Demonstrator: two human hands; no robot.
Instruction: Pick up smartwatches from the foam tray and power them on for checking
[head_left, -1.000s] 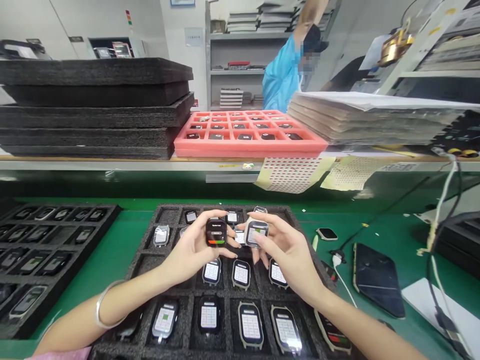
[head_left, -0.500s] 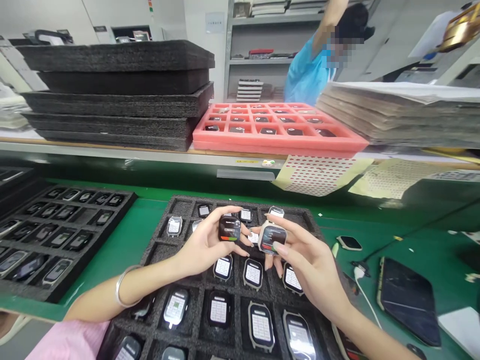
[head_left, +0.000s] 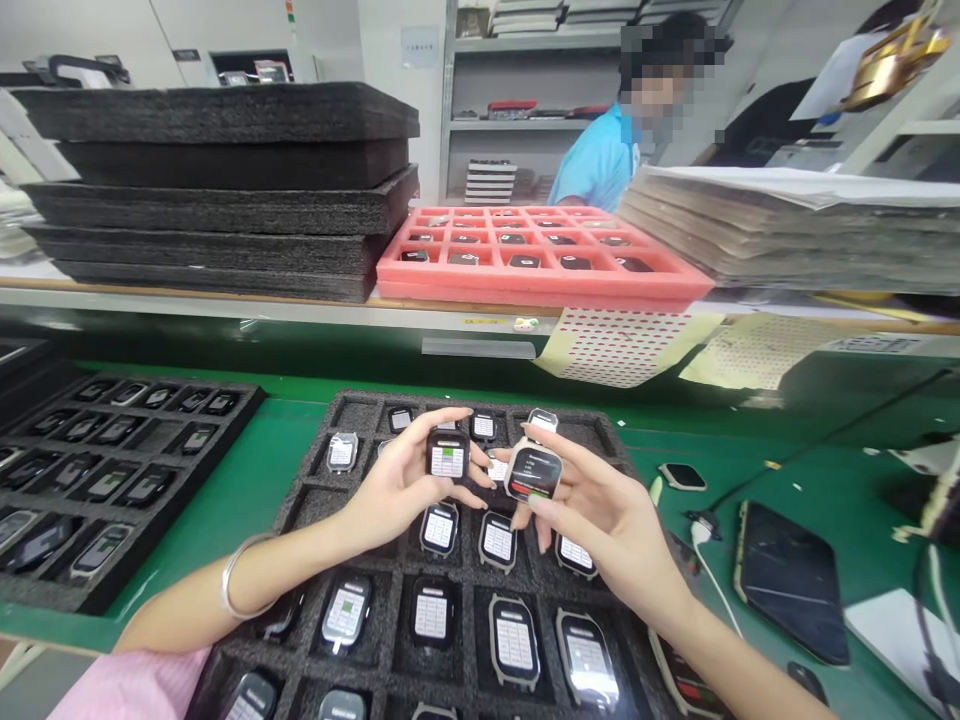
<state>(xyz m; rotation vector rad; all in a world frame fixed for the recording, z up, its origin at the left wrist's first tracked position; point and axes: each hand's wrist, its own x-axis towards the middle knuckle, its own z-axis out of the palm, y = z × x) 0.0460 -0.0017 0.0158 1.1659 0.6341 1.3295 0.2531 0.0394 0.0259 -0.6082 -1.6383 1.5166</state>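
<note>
My left hand (head_left: 397, 480) grips a dark smartwatch (head_left: 448, 456) between thumb and fingers; its lit screen shows a white table with a green patch. Beside it, my right hand (head_left: 600, 500) holds a silver smartwatch (head_left: 533, 472), thumb at the lower edge of its screen, which is dark with red and green at the bottom. Both watches have no straps. Beneath the hands lies a black foam tray (head_left: 384, 610) with square compartments, several holding watches with lit white screens, such as a silver-framed watch (head_left: 514, 640). My hands hide part of the tray.
Another foam tray of watches (head_left: 172, 440) lies at left. On the shelf ahead are stacked black foam trays (head_left: 225, 160), a pink foam tray (head_left: 540, 290) and a paper-like stack (head_left: 787, 230). At right lie a phone-like black device (head_left: 791, 580) and a white cable (head_left: 716, 580). A person (head_left: 600, 150) stands behind.
The left watch's screen went from dark with a red and green bar to a white table with green. Both hands keep their hold. The person behind has lowered a raised arm.
</note>
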